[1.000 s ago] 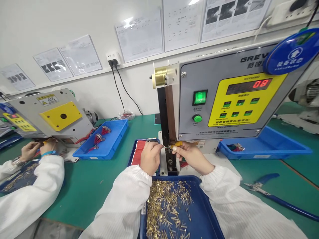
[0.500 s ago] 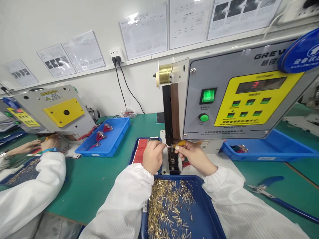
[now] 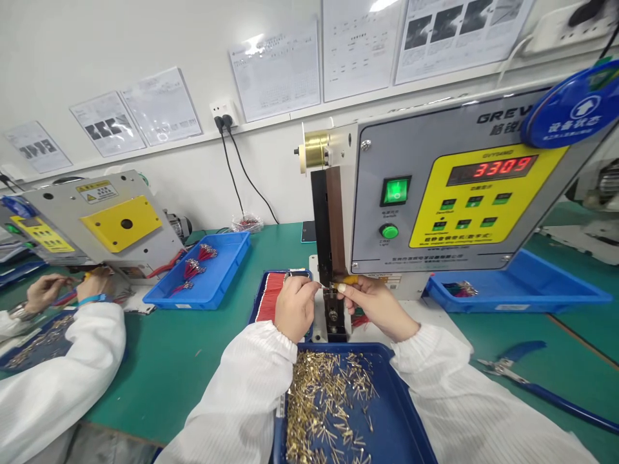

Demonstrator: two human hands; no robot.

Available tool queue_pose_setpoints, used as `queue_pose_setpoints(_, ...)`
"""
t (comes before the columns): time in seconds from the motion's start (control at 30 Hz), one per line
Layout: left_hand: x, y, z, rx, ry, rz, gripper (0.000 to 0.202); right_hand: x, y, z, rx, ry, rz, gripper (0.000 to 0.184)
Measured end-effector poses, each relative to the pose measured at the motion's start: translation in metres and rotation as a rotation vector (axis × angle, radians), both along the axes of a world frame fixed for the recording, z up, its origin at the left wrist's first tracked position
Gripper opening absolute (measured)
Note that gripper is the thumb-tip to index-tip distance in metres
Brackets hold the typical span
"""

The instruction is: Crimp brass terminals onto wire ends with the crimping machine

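Observation:
My left hand (image 3: 296,308) is closed in a pinch at the left side of the machine's black head (image 3: 333,319). A thin wire-like piece runs from its fingertips toward the head. On the other side, my right hand (image 3: 380,306) is closed, thumb and index finger pressed together. A yellow piece (image 3: 349,280) shows at its index finger; whether it is a finger cover or something held, I cannot tell. What the right fingertips grip is hidden. Below both hands sits a dark blue tray (image 3: 394,399) with many small gold-coloured metal pins (image 3: 319,406).
Red wires (image 3: 271,293) lie in a tray beside my left hand. The grey machine (image 3: 387,154) stands ahead, its display lit. Blue trays (image 3: 227,267) hold wire bundles. Blue-handled pliers (image 3: 512,370) lie right. A co-worker's hands (image 3: 97,283) work at another machine, left.
The display went from a single 3 to 3309. The view has shifted slightly; my hands hold almost the same position at the machine head. The co-worker's hands moved slightly apart.

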State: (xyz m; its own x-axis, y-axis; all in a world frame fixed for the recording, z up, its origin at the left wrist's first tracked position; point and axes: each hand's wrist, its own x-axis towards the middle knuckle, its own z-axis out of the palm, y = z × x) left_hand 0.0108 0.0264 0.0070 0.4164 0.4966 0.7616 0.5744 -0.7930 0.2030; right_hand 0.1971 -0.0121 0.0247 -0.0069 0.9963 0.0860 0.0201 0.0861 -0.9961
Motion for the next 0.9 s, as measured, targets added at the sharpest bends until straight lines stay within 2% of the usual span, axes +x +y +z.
queue_pose_setpoints(0.2, 0.0, -0.001, 0.003, 0.047, -0.043, 0.025, 0.02, 0.0, 0.001, -0.001, 0.023, 0.019, 0.011, 0.03)
queue_pose_setpoints(0.47, 0.0, -0.001, 0.004, 0.085, -0.072, 0.002, 0.015, -0.002, 0.0, -0.002, 0.031, -0.035, -0.044, 0.029)
queue_pose_setpoints(0.9, 0.0, -0.001, 0.003, 0.039, -0.073, 0.016, 0.017, -0.007, 0.002, -0.012, 0.005, -0.042, -0.111, 0.029)
